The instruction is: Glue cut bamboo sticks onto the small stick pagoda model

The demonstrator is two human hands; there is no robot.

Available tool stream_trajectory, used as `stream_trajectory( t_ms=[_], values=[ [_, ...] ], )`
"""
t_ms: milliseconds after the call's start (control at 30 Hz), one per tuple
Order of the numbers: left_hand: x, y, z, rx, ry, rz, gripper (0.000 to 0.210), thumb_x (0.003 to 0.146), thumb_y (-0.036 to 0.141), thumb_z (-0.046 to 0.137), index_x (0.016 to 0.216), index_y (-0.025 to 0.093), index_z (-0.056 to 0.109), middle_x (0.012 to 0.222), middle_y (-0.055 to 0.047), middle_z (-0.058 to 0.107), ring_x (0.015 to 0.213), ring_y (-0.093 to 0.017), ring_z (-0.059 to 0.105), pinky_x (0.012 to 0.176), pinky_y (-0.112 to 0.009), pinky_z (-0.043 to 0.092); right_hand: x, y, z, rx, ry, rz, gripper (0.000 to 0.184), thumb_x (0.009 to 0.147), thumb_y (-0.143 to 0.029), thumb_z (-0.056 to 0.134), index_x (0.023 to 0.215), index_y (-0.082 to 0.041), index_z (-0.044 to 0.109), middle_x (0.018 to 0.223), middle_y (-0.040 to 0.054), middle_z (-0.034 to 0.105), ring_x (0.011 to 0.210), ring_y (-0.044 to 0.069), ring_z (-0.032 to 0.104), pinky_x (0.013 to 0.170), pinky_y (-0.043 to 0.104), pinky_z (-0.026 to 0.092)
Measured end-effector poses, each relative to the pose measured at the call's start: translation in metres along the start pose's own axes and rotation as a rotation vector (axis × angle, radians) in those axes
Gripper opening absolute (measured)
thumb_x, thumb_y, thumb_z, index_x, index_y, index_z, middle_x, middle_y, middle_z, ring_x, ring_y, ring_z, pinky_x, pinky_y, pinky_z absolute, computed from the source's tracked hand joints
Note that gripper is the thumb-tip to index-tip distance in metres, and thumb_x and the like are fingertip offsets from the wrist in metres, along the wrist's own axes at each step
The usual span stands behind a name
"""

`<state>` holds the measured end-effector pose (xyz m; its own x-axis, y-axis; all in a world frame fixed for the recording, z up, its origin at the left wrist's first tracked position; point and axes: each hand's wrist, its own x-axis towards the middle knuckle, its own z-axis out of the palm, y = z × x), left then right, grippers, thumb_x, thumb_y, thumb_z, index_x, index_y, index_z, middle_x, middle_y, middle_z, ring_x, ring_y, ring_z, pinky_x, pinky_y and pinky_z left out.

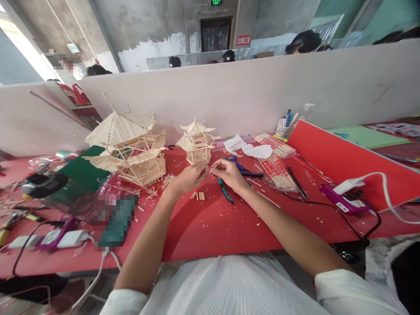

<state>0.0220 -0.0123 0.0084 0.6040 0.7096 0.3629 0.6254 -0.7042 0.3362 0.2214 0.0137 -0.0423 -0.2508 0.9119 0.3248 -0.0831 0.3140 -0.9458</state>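
Observation:
My left hand [193, 175] and my right hand [228, 171] meet fingertip to fingertip over the red tabletop [210, 232]. Both are pinched closed; whatever sits between the fingers is too small to make out. Right behind them stands a small pavilion model [197, 142] built of thin wooden sticks. Below my left hand lies a short row of cut stick pieces [197, 195]. Teal-handled pliers [225, 191] rest beneath my right hand, and a dark blue glue gun [243, 168] lies just behind it.
A larger stick pavilion [127, 148] stands at left, near a phone [118, 221] and a clear bottle [62, 197]. Packs of sticks [278, 173], white tissue [247, 146], a purple power strip [344, 199] and a leaning red board [354, 166] are at right. A pale partition [229, 100] runs behind.

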Motion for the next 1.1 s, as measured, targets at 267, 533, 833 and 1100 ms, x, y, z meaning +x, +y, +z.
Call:
stream_trajectory(
  t_ms=[267, 533, 833, 1100],
  values=[
    [0.0, 0.0005, 0.0005, 0.007, 0.007, 0.012, 0.013, 0.097, 0.021, 0.046, 0.098, 0.019, 0.059, 0.096, -0.005, 0.061, 0.082, -0.017, 0.057, 0.079, -0.029, 0.044, -0.0006, -0.0025, 0.0003, 0.01, 0.007, 0.004, 0.037, 0.071, -0.049, 0.084, 0.088, -0.021, 0.067, 0.075, 0.0, 0.069, 0.067, 0.017, 0.064, 0.065, 0.029, 0.051],
    [0.0008, 0.0017, 0.0033, 0.037, 0.003, -0.015, 0.011, 0.093, 0.017, 0.049, 0.098, 0.019, 0.059, 0.099, -0.006, 0.063, 0.082, -0.016, 0.059, 0.078, -0.029, 0.045, -0.0017, -0.0043, 0.0018, -0.017, -0.049, -0.039, 0.034, 0.075, -0.047, 0.08, 0.098, -0.022, 0.073, 0.084, 0.0024, 0.072, 0.075, 0.019, 0.068, 0.074, 0.032, 0.055],
    [0.0017, 0.0044, 0.0039, -0.011, 0.067, -0.024, 0.011, 0.097, 0.019, 0.047, 0.098, 0.02, 0.058, 0.1, -0.006, 0.066, 0.086, -0.017, 0.062, 0.082, -0.031, 0.047, -0.0028, -0.0058, 0.0018, -0.037, -0.028, -0.05, 0.031, 0.078, -0.041, 0.078, 0.102, -0.021, 0.075, 0.092, 0.004, 0.073, 0.085, 0.02, 0.069, 0.079, 0.033, 0.057],
    [0.0026, 0.0013, 0.0087, -0.145, 0.063, -0.095, 0.012, 0.095, 0.026, 0.055, 0.107, 0.022, 0.055, 0.098, -0.003, 0.07, 0.083, -0.015, 0.066, 0.079, -0.028, 0.05, -0.0026, -0.0055, 0.0021, 0.032, 0.027, 0.004, 0.035, 0.072, -0.04, 0.083, 0.1, -0.022, 0.071, 0.093, 0.0047, 0.073, 0.086, 0.02, 0.07, 0.078, 0.034, 0.058]
  ],
)
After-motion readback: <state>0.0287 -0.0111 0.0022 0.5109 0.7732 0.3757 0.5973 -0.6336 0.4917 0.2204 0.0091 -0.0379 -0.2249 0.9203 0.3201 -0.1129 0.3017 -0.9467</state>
